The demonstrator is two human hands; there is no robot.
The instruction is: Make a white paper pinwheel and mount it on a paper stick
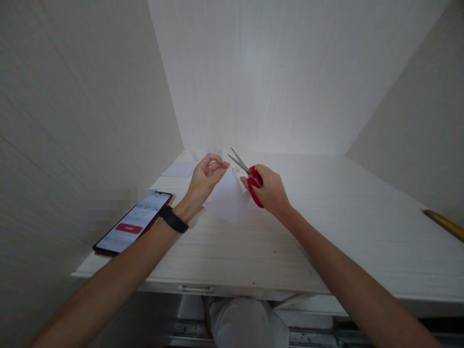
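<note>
My left hand (205, 181) pinches the top corner of a folded white paper (227, 199), holding it above the white desk (344, 227). A black band sits on that wrist. My right hand (270, 192) grips red-handled scissors (250, 178). Their metal blades are parted and point up and left, right at the paper's upper edge near my left fingertips.
A phone (134, 222) with a lit screen and red case lies on the desk's left edge, overhanging slightly. Loose white paper pieces (180, 168) rest at the back left. A yellowish stick (444, 223) lies at the far right. Walls enclose the desk on three sides.
</note>
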